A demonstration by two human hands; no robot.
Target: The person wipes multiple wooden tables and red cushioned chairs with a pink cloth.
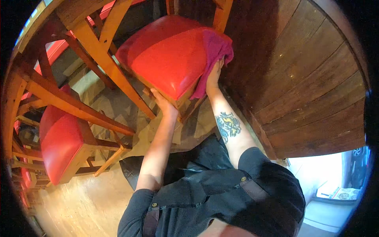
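Note:
A wooden stool or chair with a padded red seat (pixel 165 50) stands in front of me, its near corner pointing towards my body. My left hand (pixel 164 102) grips the near-left side of the seat frame, with the thumb up beside the cushion. On the right side, my right hand (pixel 215 75) presses a magenta cloth (pixel 211 49) against the seat. The cloth drapes over the right edge and hangs down the side. Most of my right fingers are hidden behind the fabric, and the legs under the seat are partly hidden.
A dark wooden plank panel (pixel 308 77) rises close on the right. Wooden beams (pixel 115 77) of other furniture stand at left, beside another red-cushioned chair (pixel 62 142). Bare floor (pixel 86 201) shows below it. A white bin-like container (pixel 325 210) is at lower right.

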